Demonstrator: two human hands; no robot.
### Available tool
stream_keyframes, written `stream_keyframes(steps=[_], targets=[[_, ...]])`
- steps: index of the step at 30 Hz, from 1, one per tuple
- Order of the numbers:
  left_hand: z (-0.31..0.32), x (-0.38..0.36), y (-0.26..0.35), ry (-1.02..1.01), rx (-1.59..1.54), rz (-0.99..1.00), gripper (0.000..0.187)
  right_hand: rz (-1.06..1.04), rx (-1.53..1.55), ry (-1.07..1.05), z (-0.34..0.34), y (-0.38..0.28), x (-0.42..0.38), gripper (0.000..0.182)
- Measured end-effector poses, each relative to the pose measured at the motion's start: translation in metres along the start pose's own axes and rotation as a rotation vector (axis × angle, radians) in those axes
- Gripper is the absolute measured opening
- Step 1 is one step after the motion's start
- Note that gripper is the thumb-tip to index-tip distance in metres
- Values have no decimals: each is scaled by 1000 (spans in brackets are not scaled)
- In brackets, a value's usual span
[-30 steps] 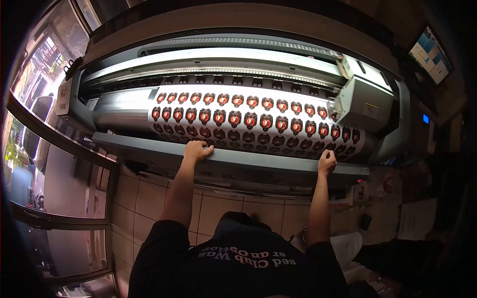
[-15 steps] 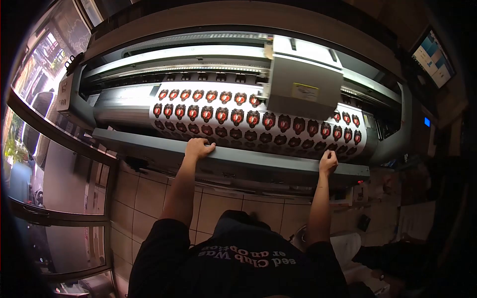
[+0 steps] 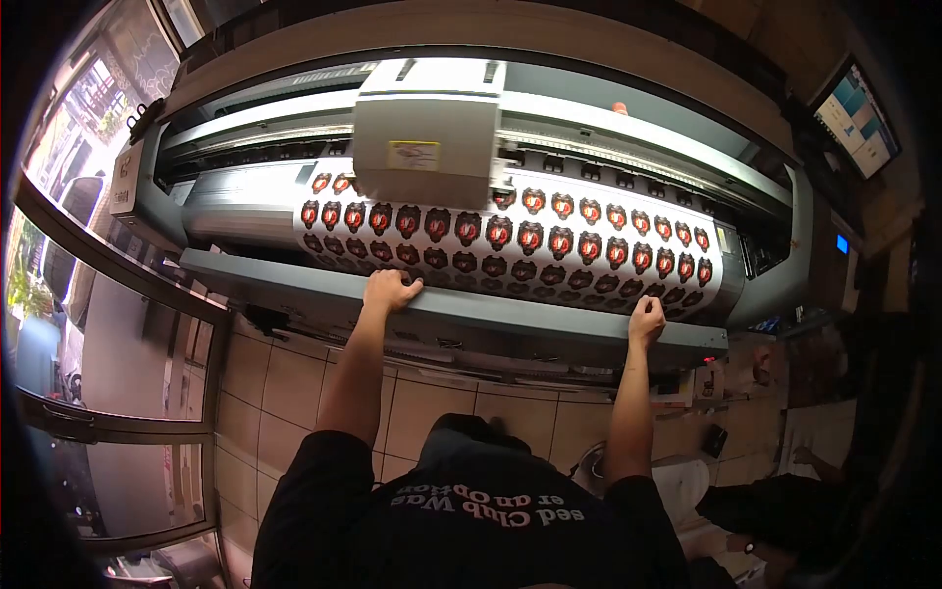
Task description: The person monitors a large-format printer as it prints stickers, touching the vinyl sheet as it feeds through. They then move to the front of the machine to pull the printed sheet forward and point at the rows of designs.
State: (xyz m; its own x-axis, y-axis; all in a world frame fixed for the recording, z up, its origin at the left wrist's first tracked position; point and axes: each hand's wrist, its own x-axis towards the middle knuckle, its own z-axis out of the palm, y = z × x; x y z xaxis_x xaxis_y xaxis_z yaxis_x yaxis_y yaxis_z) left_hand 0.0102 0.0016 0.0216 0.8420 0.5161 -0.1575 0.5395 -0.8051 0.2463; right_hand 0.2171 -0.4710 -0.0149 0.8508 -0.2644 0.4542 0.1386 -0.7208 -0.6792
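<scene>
A wide printer holds a white printed sheet (image 3: 579,218) with rows of red and black emblems. Its pale carriage (image 3: 427,137) stands left of centre over the sheet. My left hand (image 3: 392,291) rests on the grey front bar (image 3: 510,306) below the sheet's left part, fingers curled over the edge. Further right, my right hand (image 3: 647,320) is closed at the same bar, near the sheet's lower edge; its fingertips are partly hidden, and what they grip is too small to make out.
Glass doors (image 3: 137,334) stand at the left. A monitor (image 3: 856,116) is at the upper right. Another person's arm and dark sleeve (image 3: 775,506) show at the lower right, above the tiled floor (image 3: 417,417).
The carriage has moved left across the printer, uncovering emblems on the right and covering some on the left. Both my hands stay nearly where they were. The other person's hand has come into view.
</scene>
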Motion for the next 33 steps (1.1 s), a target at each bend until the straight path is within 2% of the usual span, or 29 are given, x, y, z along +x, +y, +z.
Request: stream_keyframes(steps=[17,25,33], targets=[[0,2,-1,-10,-35,34,52,-21,-4,15,4,4,2,26],[6,3,-5,72,-54,84,51,-6,1,12,1,0,1,27],[2,2,-2,30,-48,62,52,-17,-4,20,2,1,1,27]])
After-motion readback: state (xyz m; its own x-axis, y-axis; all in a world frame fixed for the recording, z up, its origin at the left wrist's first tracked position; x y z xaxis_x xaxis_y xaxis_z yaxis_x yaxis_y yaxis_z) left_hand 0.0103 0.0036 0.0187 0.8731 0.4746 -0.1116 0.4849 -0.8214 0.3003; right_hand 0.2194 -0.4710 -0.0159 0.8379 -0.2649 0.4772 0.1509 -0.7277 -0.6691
